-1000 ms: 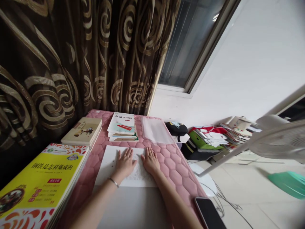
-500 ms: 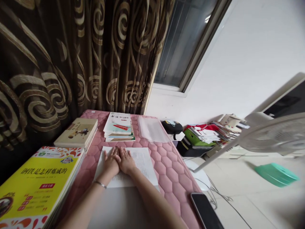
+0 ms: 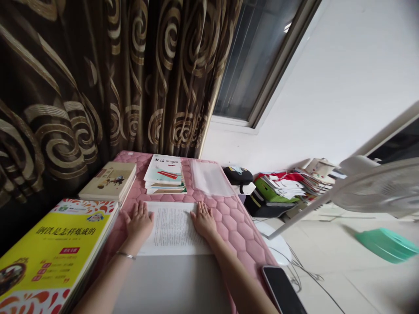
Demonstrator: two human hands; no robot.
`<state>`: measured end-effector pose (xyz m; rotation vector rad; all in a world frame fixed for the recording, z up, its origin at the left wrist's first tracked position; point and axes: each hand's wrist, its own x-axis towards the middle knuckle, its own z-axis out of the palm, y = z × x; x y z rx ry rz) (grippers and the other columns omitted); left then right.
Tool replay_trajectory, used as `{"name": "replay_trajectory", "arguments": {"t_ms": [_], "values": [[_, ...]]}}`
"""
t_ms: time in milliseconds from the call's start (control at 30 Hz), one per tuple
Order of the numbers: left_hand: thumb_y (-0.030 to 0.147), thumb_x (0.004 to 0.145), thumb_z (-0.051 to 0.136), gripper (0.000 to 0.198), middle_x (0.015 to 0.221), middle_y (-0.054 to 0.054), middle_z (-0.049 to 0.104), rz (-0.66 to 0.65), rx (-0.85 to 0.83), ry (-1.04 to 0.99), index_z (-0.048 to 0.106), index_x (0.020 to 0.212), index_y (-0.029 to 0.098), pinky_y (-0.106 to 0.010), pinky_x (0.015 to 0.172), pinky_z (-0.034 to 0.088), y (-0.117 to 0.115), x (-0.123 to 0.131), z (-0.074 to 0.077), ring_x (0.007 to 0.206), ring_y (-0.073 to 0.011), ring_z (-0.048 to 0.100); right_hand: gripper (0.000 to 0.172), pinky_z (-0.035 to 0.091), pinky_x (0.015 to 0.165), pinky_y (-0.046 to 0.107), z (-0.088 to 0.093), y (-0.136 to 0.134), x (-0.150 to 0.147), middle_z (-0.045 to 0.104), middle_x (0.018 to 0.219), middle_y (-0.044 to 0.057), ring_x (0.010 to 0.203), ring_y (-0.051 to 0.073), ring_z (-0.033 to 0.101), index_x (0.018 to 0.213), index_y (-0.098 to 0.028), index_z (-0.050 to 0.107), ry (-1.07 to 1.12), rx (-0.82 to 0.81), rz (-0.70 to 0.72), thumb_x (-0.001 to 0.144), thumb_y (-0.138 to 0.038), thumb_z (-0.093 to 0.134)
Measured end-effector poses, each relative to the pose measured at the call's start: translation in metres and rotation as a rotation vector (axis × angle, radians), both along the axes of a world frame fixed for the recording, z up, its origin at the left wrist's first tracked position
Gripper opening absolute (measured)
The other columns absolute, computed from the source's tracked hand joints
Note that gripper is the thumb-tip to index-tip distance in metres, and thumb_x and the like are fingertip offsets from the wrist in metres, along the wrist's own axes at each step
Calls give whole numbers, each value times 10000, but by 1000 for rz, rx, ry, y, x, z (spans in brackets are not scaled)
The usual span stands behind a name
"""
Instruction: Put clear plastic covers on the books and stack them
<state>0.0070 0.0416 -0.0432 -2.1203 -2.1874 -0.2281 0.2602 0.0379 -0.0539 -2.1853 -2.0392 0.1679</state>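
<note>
Resting palms down on a white printed sheet, the left hand and right hand lie open and hold nothing, fingers spread wide. Left hand: at the sheet's left edge, partly over the mat, with a thin silver bracelet on the wrist. Right hand: at the sheet's right edge.

Sheet: lying on a pink quilted mat with hexagon stitching. Also on the mat: a thick yellow paperback left of the left hand, a beige illustrated book, a stack of pale workbooks, and a clear plastic sleeve. Black smartphone: at the mat's lower right edge. Beyond: a white electric fan, a green plastic dustpan, and a brown swirl-patterned curtain.
</note>
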Motion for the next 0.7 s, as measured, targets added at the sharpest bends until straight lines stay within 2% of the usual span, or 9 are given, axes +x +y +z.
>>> {"name": "replay_trajectory", "arguments": {"t_ms": [100,200,267,333,400,467,533,600,700], "values": [[201,938,272,544,1535,-229,376,17,-19,-11,486,1414,45,-741,1109,150,-25,1,1,1434,-352,344,698,150,1200,451,4,1,-3,238,1594,185,1489,274,212,1528,-16,257,-27,-31,-11,1007,-478,285],[219,918,331,533,1521,-219,410,-34,-43,-37,516,1396,71,-716,1088,259,-58,-6,-1,1416,-357,374,664,163,1188,473,13,5,-10,242,1592,208,1484,299,216,1520,7,263,-67,-88,-51,1008,-415,301],[282,925,358,528,1513,-200,430,-67,-36,-49,537,1380,84,-656,1100,308,-76,-14,-3,1414,-342,383,622,168,1169,528,20,6,-25,255,1581,238,1477,336,216,1502,13,306,-89,-91,-65,999,-353,319],[337,930,373,535,1510,-181,441,-74,-21,-59,550,1370,89,-597,1105,344,-87,-22,-6,1397,-331,411,588,207,1140,558,26,6,-50,289,1568,246,1461,358,235,1470,-23,393,-89,-49,-16,985,-355,365],[366,930,382,535,1514,-158,442,-65,4,-67,560,1366,112,-570,1097,366,-91,-26,-8,1362,-329,458,561,303,1091,522,27,2,-85,392,1514,234,1400,353,333,1397,-83,507,-50,23,86,960,-429,441],[370,928,391,517,1510,-137,452,-54,44,-65,575,1360,153,-567,1100,358,-92,-27,-12,1333,-326,491,545,400,1002,463,25,-3,-122,547,1350,226,1248,342,481,1273,-113,606,31,84,163,915,-513,515],[368,925,402,502,1498,-130,470,-59,83,-64,588,1352,181,-576,1111,332,-92,-26,-16,1318,-328,506,535,438,942,430,20,-3,-152,619,1201,202,1140,327,546,1135,-135,669,113,102,199,858,-583,582],[364,923,409,497,1490,-131,482,-61,102,-73,594,1348,186,-593,1114,313,-91,-25,-21,1309,-336,512,541,452,909,407,17,5,-172,648,1116,182,1081,314,584,1042,-144,695,163,89,202,820,-631,612],[350,923,406,493,1490,-129,483,-60,117,-93,595,1347,186,-602,1107,314,-92,-25,-25,1312,-338,506,570,452,884,376,19,32,-181,683,1088,166,1035,294,628,1027,-145,711,166,47,165,816,-663,598]]}}
